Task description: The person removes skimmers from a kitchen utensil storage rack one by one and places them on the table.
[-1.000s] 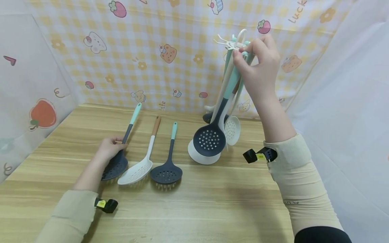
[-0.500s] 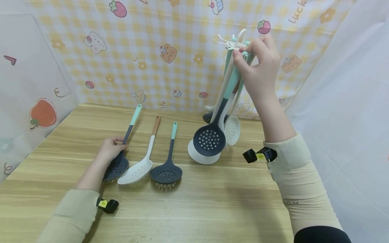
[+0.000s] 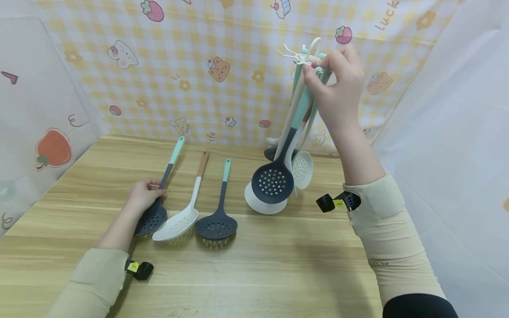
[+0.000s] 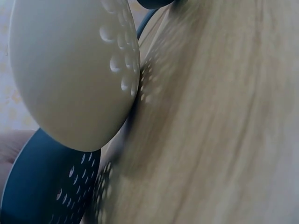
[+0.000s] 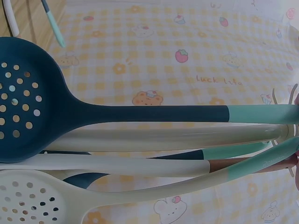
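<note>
While my R hand (image 3: pixel 339 88) pinches the rack (image 5: pixel 182 137) up top w/ thumb + finger, upper right of head view, my L hand (image 3: pixel 143 196) grips the leftmost skimmer (image 3: pixel 152 218), mid-left; imo firm pinch's best, so hung tools (image 3: pixel 272 182) don't swing.

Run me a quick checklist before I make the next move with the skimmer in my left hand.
1. Left grip on left skimmer: ok; fingers and thumb hold the shaft.
2. Right grip at top of stand: ok; exactly which part it pinches is partly hidden.
3. Stand's base level: ok; it looks flat on the table.
4. Bare hooks available: ok; some jut out with nothing hanging on them.
5. Left skimmer clear of white skimmer: cannot tell; their heads overlap in view, so contact is unclear.
</note>
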`<action>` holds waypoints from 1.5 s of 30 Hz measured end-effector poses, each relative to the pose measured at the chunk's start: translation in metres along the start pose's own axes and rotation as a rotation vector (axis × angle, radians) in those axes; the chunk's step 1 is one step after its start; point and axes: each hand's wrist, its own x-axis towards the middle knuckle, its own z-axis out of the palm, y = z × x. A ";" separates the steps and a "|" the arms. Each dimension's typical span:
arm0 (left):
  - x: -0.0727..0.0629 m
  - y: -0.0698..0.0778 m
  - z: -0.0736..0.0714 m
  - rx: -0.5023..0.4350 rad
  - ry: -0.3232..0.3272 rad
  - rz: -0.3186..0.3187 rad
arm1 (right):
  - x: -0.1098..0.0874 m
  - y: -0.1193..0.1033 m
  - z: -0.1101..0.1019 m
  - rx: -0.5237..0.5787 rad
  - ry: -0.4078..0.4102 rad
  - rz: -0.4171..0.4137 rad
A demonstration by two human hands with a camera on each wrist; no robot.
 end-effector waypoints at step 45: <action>0.008 0.030 -0.008 0.521 -0.160 0.024 | -0.001 0.001 0.001 0.014 0.005 -0.021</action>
